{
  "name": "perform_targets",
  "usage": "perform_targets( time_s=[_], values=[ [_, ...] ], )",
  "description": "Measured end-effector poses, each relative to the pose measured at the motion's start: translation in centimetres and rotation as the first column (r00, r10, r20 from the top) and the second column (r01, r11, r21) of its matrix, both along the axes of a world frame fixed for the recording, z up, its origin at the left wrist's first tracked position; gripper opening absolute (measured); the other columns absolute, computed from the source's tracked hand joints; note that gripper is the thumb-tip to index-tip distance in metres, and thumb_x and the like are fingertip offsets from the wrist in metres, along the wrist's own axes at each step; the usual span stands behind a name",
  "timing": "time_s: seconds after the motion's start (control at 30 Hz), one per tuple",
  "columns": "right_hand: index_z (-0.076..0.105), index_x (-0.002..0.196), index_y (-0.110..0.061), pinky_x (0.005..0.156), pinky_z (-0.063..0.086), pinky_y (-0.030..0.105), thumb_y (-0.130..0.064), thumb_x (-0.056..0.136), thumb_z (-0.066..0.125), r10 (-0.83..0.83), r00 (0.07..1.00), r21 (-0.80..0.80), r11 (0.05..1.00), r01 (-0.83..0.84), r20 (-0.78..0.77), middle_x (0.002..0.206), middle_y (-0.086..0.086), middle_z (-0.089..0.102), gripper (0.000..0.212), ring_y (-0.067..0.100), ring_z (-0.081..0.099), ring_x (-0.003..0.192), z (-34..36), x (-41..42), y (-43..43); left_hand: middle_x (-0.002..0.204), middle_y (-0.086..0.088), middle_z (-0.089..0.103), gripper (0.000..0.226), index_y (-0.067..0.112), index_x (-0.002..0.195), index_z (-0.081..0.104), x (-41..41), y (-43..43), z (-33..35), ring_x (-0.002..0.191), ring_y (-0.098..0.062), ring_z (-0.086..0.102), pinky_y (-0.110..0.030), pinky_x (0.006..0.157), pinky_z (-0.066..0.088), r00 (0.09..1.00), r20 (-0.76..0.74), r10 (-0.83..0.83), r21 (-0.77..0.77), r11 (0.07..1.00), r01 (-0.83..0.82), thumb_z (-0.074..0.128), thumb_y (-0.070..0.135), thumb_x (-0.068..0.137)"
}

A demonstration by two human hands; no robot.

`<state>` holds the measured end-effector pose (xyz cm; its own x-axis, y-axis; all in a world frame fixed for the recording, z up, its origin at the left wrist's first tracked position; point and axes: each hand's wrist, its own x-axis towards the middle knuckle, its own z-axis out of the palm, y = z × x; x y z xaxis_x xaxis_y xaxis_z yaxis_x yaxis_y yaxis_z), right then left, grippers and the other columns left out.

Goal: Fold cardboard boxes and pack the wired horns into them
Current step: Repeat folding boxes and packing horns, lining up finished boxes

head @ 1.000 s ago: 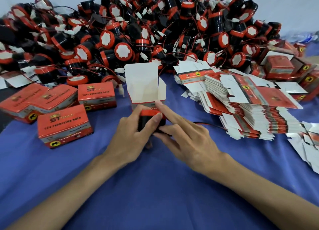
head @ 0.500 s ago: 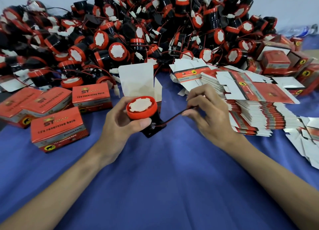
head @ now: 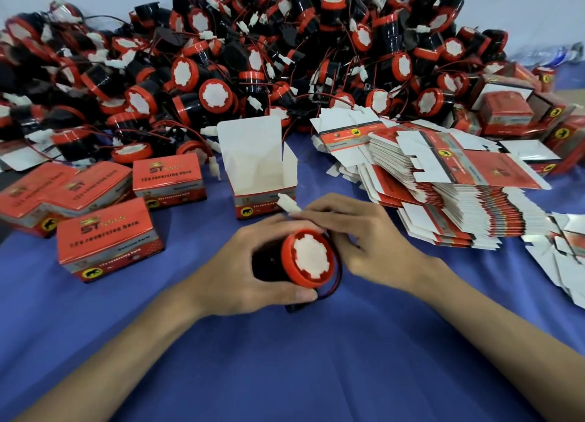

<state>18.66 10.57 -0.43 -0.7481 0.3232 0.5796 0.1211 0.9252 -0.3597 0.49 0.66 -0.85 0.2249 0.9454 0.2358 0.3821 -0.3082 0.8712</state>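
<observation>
**Lead gathered, box waiting**

My left hand (head: 240, 269) grips the black body of the wired horn (head: 308, 258), red face tilted up at me just above the blue cloth (head: 285, 374). My right hand (head: 364, 241) curls over its far side and seems to pinch the red-and-black wire (head: 338, 276) beside its white connector (head: 289, 204). If that wire springs loose, it could snag the flaps of the open box (head: 262, 181) just beyond. My fingers hide the pinch itself. The heap of horns (head: 253, 57) behind is cut off at the top.
</observation>
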Motion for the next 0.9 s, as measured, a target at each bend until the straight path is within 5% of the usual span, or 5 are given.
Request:
perform_targets(
  time_s=[0.17, 0.27, 0.43, 0.7, 0.9],
  values=[
    [0.068, 0.112, -0.002, 0.096, 0.045, 0.028, -0.004, 0.083, 0.046, 0.023, 1.000, -0.472, 0.881, -0.023, -0.006, 0.118, 0.004, 0.064, 0.037, 0.015, 0.059, 0.112, 0.8, 0.3, 0.1, 0.119, 0.005, 0.051, 0.082, 0.034, 0.141, 0.042, 0.0, 0.3, -0.9, 0.115, -0.014, 0.053, -0.019, 0.097, 0.043, 0.979, -0.178, 0.101, 0.185, 0.980, -0.067, 0.082, 0.041, 0.069],
    [0.063, 0.124, -0.010, 0.102, 0.041, 0.030, -0.041, 0.086, 0.047, -0.051, 0.997, -0.414, 0.908, 0.067, 0.051, 0.126, -0.003, 0.061, 0.051, 0.010, 0.053, 0.119, 0.7, 0.2, -0.5, 0.116, 0.016, 0.054, 0.096, 0.044, 0.141, 0.032, 0.0, 0.4, -0.9, 0.110, -0.012, 0.060, -0.027, 0.094, 0.051, 0.981, -0.094, 0.168, 0.149, 0.977, -0.153, 0.086, 0.044, 0.061],
    [0.043, 0.141, -0.022, 0.098, 0.042, 0.022, -0.062, 0.068, 0.065, -0.080, 0.985, -0.287, 0.950, 0.122, 0.153, 0.124, -0.018, 0.054, 0.085, 0.003, 0.051, 0.114, 0.1, -0.7, -2.0, 0.114, 0.024, 0.060, 0.106, 0.054, 0.136, 0.021, 0.2, 0.6, -1.0, 0.106, -0.002, 0.063, -0.019, 0.089, 0.051, 0.972, -0.004, 0.234, 0.110, 0.967, -0.232, 0.084, 0.055, 0.050],
    [0.047, 0.139, -0.019, 0.103, 0.043, 0.030, -0.043, 0.076, 0.075, -0.078, 0.988, -0.323, 0.939, 0.117, 0.131, 0.131, -0.006, 0.058, 0.072, 0.007, 0.052, 0.121, 0.0, -0.6, -1.7, 0.113, 0.023, 0.066, 0.119, 0.052, 0.144, 0.010, -0.3, 0.8, -1.5, 0.108, 0.004, 0.062, -0.014, 0.093, 0.048, 0.958, 0.013, 0.286, 0.070, 0.956, -0.286, 0.090, 0.047, 0.056],
    [0.060, 0.124, -0.008, 0.094, 0.048, 0.025, -0.018, 0.069, 0.073, -0.073, 0.997, -0.295, 0.952, 0.081, 0.038, 0.116, 0.000, 0.066, 0.057, 0.009, 0.062, 0.107, 0.7, 0.1, -0.7, 0.116, 0.002, 0.068, 0.060, 0.023, 0.137, 0.044, -0.5, 0.4, -0.8, 0.107, -0.017, 0.065, -0.028, 0.090, 0.051, 0.963, 0.193, 0.190, 0.015, 0.980, -0.197, 0.058, 0.039, 0.081]
  ],
)
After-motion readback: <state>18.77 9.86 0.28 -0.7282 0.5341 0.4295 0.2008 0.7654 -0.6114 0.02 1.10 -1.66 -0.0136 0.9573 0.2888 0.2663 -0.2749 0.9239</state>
